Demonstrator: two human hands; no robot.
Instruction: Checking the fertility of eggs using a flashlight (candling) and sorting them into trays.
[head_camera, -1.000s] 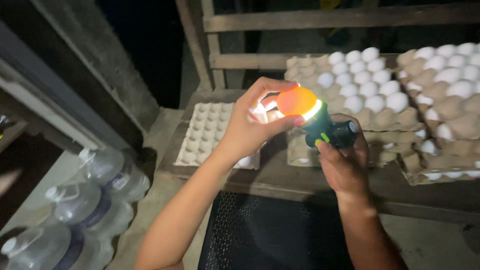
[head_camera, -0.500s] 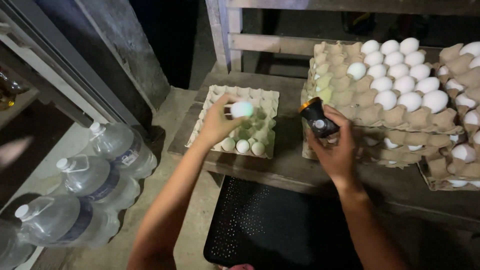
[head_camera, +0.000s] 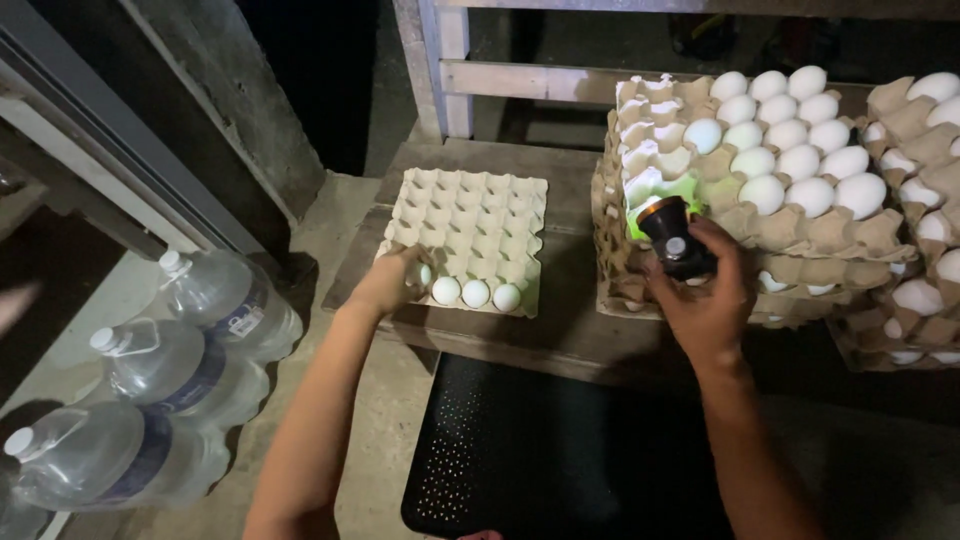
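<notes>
My left hand (head_camera: 388, 282) rests at the near left corner of a pale cardboard egg tray (head_camera: 480, 215), its fingers around a white egg (head_camera: 424, 274) sitting in a cup. Three more white eggs (head_camera: 476, 293) fill the same near row. My right hand (head_camera: 708, 298) holds a small black flashlight (head_camera: 674, 239) that is lit and throws green-yellow light onto a stack of egg trays (head_camera: 700, 190) with many white eggs (head_camera: 790, 160).
Both trays sit on a wooden bench (head_camera: 560, 330) below a wooden rail (head_camera: 520, 80). Another stack of filled trays (head_camera: 920, 220) stands at the right edge. Three large clear water bottles (head_camera: 160, 380) lie on the floor at left. A black perforated seat (head_camera: 560, 460) is below me.
My left hand carried the egg from over the flashlight down to the near row of the left tray. My right hand lowered the flashlight toward the stacked trays.
</notes>
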